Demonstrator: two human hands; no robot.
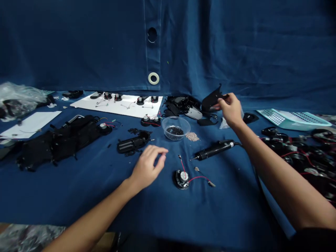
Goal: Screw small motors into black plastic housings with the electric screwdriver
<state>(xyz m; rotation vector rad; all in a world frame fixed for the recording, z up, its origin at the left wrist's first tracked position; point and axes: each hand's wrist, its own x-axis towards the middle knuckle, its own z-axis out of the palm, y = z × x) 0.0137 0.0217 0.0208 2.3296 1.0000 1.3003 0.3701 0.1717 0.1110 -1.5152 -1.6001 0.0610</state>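
A black plastic shell (211,99) is up in the air, folks, pinched between the thumb and fingers of the right hand (230,110), right over the far part of the blue cloth (223,213), near the back edge! Beneath it sits a heap of black casing parts (181,104). Over on the near side, the left hand (148,167) is open, fingers loosely curved, gripping nothing, with a small speaker (181,179) trailing red wires just beyond its fingertips. A black soldering iron (214,149) lies to the right of that speaker, and a clear plastic bowl of black screws (175,127) sits toward the back, a little pile of silvery bits (192,136) beside it. Along the back edge there's a white board (118,105) carrying more speakers, while a black battery holder (133,142) lies in front of it. Toward the right edge, a tangle of speakers and red wires (301,157) fills the cloth!
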